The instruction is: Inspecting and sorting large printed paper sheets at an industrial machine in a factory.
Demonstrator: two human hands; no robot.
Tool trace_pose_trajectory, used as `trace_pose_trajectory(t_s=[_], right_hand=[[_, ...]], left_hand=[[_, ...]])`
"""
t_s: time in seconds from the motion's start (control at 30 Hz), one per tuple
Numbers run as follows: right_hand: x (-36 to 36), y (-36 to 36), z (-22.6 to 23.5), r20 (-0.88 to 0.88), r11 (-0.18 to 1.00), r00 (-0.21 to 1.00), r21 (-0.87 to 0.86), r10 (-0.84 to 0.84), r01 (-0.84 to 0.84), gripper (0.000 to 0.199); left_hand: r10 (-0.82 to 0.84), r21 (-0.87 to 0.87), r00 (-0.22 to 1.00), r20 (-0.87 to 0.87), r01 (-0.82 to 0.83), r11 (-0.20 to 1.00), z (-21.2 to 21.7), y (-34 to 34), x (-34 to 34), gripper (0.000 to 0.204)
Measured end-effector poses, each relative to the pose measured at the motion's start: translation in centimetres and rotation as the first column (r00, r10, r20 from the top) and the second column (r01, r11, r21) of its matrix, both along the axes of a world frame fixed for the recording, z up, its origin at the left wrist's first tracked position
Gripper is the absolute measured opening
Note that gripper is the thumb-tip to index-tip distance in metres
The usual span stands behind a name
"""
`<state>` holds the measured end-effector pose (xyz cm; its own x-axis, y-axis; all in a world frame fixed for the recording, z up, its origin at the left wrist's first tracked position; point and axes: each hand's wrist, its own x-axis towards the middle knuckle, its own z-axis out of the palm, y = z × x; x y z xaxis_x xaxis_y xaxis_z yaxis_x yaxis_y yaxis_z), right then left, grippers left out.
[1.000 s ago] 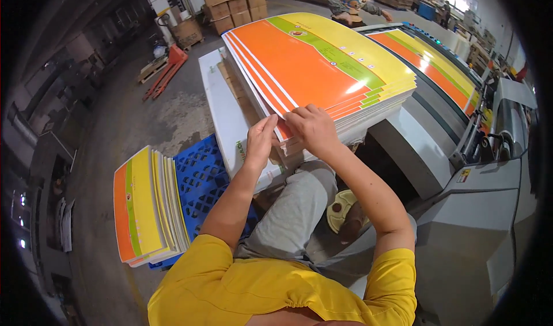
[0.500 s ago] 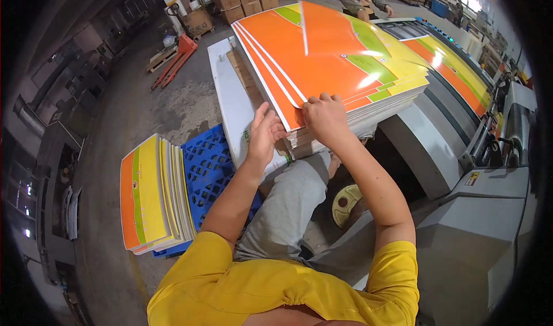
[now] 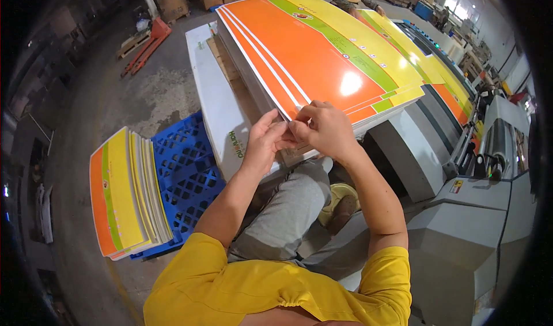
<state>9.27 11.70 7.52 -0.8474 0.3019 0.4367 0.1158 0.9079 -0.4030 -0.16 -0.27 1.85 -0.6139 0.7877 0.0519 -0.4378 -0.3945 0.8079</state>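
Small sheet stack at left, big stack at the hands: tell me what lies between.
In the head view, from left to right: a blue pallet, a white panel, and a brown strip along the big stack.

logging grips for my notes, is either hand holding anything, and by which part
The right hand seems to pinch the printed sheets at their near corner; the left hand is at that corner too, its grip unclear.
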Motion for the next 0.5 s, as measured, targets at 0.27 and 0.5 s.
trace_pose_trajectory(t_s=[0.27, 0.5], right_hand=[[0.4, 1.0, 0.9, -0.012, 0.988, 0.996, 0.13, -0.085, 0.086, 0.018], [0.6, 3.4, -1.6, -0.231, 0.995, 0.972, -0.081, 0.04, -0.06, 0.026]], left_hand=[[0.014, -0.044, 1.0, -0.021, -0.015, 0.999, -0.1, 0.1, -0.5, 0.051], [0.204, -0.038, 0.968, -0.147, -0.211, 0.977, 0.2, 0.3, 1.1, 0.068]])
